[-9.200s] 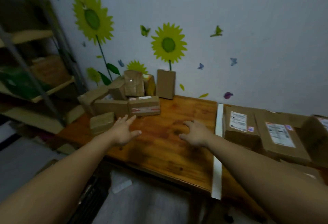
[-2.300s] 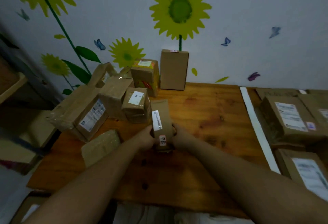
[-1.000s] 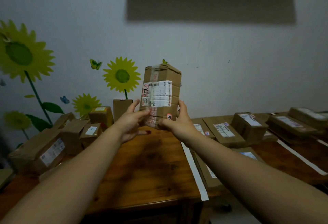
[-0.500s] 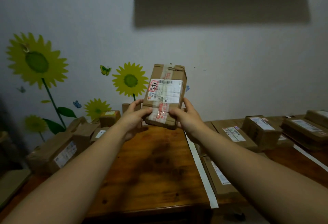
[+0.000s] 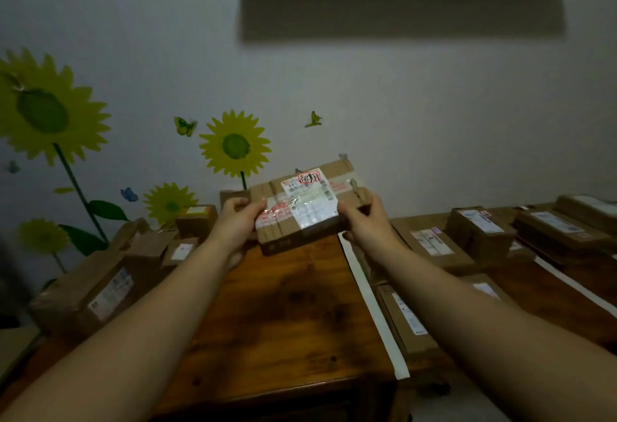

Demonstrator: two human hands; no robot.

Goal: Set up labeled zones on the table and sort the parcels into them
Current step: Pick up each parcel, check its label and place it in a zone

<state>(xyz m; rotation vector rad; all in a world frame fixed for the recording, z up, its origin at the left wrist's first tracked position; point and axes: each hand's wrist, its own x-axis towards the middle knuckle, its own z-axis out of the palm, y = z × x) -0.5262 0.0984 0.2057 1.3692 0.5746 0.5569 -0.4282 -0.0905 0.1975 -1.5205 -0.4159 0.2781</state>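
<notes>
Dim, cool-toned light is filling the room, leaving the wall (image 5: 417,114) grey and grainy and the wooden table (image 5: 287,314) dark, with a broad soft-edged shadow (image 5: 400,4) lying on the wall under the shelf at the top edge. Weak glare is showing on the clear tape of the parcel (image 5: 302,209) held up at centre, its label print staying too soft to read. Wide-angle distortion is stretching both forearms toward the lower corners, and the boxes at far left (image 5: 86,291) and the sunflower decal (image 5: 43,111) are looking smeared, corners falling darkest
</notes>
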